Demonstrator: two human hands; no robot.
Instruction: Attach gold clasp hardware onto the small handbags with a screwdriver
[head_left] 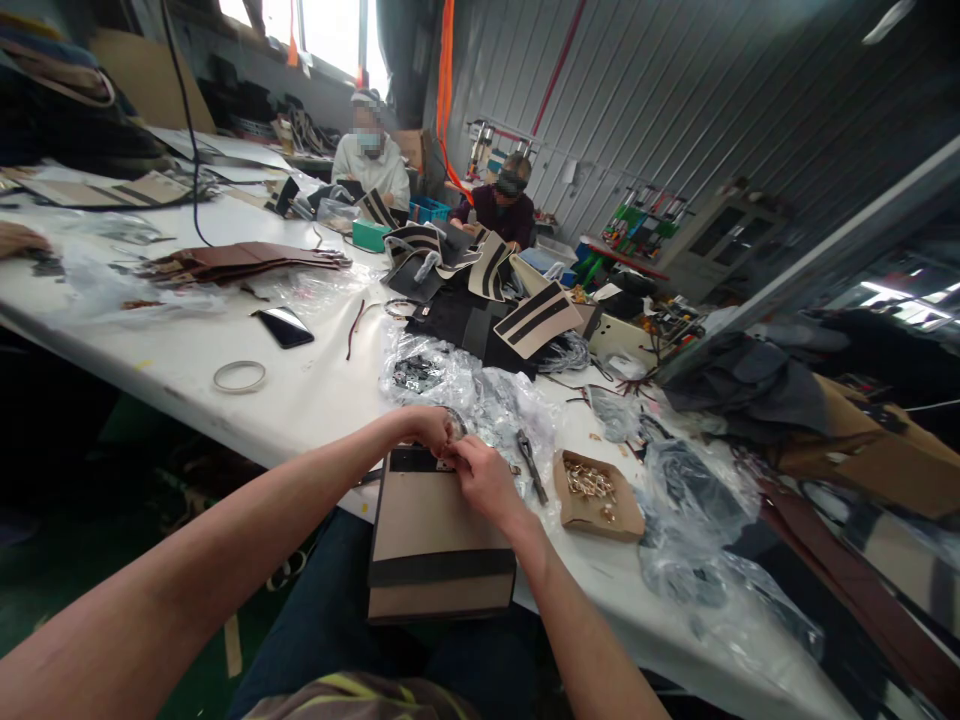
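A beige boxy piece with black bands [442, 515], possibly a bag body, rests over my lap against the table edge. At its far end, over a black band, my left hand [433, 430] and my right hand [484, 482] meet with fingers pinched together. Between the fingertips is something small that I cannot make out. A see-through plastic bag with dark pieces [427, 370] lies just beyond my hands. To the right of my right hand are a dark hand tool [532, 466] and a shallow cardboard box [626, 522] holding several small gold-coloured metal parts.
On the white table [330, 385] lie a phone [283, 326], a ring-shaped band [239, 377] and stacked brown pieces [247, 258]. Striped beige panels [536, 320] are heaped ahead. Plastic wrapping [697, 520] covers the right side. Two people sit across; another person's hand shows far left.
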